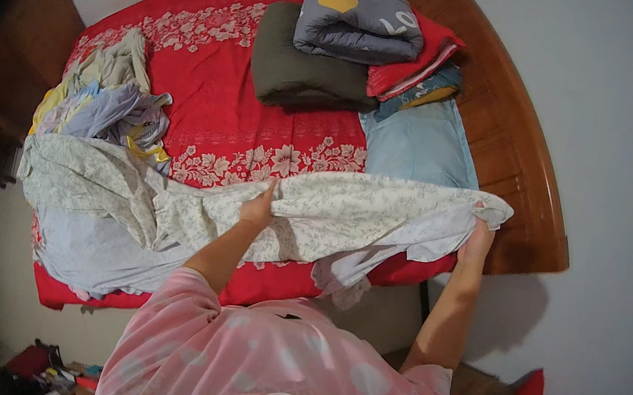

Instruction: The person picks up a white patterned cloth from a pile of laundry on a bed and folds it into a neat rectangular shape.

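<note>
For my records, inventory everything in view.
Sprigged cloth: 1, white, front
Bedspread: 1, red, centre
Upper quilt: 1, grey, back
Lower quilt: 1, dark green, underneath
Folded textile: 1, red, beside quilts
Headboard: 1, brown, right
Pillow: 1, light blue, near headboard
Clothes heap: 1, multicoloured, left
Pale cloth: 1, whitish, front left
Clutter: uncountable, mixed, lower left
Walls: 2, whitish, top, right
Shirt: 1, pink, bottom
Left hand: 1, bare, holding cloth midway
Right hand: 1, bare, cloth's right end

I work in soft, muted indoor light from a source out of view, with a grey shadow [511, 310] on the white wall [616, 206] below the wooden headboard [502, 137]. My fisheye view bends straight edges and blackens at the corners; the pale cloth [340, 208] shows its print softly, while the lower-left clutter [44, 374] looks murky
</note>
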The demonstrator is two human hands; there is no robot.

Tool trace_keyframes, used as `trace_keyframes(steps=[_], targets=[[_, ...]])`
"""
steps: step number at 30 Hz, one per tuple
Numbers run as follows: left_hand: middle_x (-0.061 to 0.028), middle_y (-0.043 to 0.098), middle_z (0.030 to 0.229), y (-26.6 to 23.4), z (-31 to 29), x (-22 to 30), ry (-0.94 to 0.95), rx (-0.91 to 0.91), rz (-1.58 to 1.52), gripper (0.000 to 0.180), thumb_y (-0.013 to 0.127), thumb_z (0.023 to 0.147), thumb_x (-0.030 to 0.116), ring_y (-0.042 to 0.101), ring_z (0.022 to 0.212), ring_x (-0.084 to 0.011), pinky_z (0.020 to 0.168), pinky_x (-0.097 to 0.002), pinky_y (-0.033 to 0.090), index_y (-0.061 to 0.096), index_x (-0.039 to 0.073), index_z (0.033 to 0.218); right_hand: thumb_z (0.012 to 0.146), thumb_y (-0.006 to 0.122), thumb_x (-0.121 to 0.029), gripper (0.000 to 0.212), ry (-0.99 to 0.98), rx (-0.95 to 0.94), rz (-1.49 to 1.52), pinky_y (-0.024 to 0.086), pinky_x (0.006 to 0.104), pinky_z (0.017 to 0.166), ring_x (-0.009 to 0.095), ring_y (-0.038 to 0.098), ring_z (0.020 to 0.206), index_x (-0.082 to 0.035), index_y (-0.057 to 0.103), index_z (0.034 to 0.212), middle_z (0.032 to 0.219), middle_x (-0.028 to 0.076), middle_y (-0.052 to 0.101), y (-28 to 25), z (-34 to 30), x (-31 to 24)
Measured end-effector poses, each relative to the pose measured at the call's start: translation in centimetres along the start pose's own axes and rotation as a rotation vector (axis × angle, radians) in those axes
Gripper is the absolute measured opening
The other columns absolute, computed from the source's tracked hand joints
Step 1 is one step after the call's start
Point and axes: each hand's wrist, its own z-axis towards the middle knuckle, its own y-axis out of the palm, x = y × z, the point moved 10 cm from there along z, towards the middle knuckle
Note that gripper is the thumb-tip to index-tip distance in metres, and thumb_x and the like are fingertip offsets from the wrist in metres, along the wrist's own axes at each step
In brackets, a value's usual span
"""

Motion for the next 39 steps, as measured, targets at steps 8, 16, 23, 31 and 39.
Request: trace_keyframes(steps=[8,16,23,31,39], targets=[[-0.0175,0.058,0.089,-8.7,2.4,0.3,-0.43,0.241,-0.057,0.028,0.041,0.076,0.011,0.055,0.085,-0.0331,0.071,-0.0433,0.042,0.052,0.01,0.101,0.078,0.054,-0.012,0.045,0.241,-0.005,-0.201,0.03,0.0298,0.091,0.02,0.041,0.107,0.001,0.039,0.118,0.118,0.01,0.044,-2.9,12.4,9.1],[-0.0214,0.057,0.087,-17.7,13.3,2.2,-0.139,0.709,-0.477,0.03,0.047,0.07,0.003,0.053,0.085,-0.0366,0.071,-0.0397,0.041,0.051,0.004,0.1,0.075,0.055,-0.018,0.049,0.07,-0.036,-0.206,0.035,0.0333,0.083,0.027,0.046,0.101,0.006,0.04,0.115,0.115,0.016,0.045,5.3,27.8,8.3],[-0.0148,0.056,0.086,-32.0,21.1,14.3,0.287,1.122,-0.671,0.03,0.052,0.067,-0.004,0.053,0.084,-0.027,0.075,-0.0313,0.04,0.05,0.002,0.096,0.079,0.05,-0.011,0.03,-0.354,0.027,-0.083,0.037,0.0283,0.081,0.019,0.05,0.093,0.003,0.049,0.105,0.105,0.008,0.052,9.5,38.3,-2.5],[-0.0242,0.053,0.094,-20.5,31.7,10.6,-0.05,0.53,-0.184,0.028,0.053,0.073,0.018,0.05,0.089,-0.0387,0.077,-0.0438,0.04,0.05,0.0,0.094,0.079,0.052,-0.017,0.042,0.154,0.12,-0.337,0.038,0.0302,0.08,0.023,0.05,0.095,0.004,0.044,0.114,0.109,0.012,0.051,6.6,43.4,12.6],[-0.0195,0.058,0.091,-14.4,34.7,4.7,-0.195,0.274,-0.029,0.032,0.049,0.073,0.029,0.054,0.087,-0.036,0.078,-0.0406,0.042,0.058,0.006,0.094,0.074,0.061,-0.018,0.043,0.232,-0.003,-1.039,0.042,0.0338,0.072,0.024,0.054,0.086,0.004,0.049,0.109,0.102,0.011,0.055,0.3,49.6,22.5]])
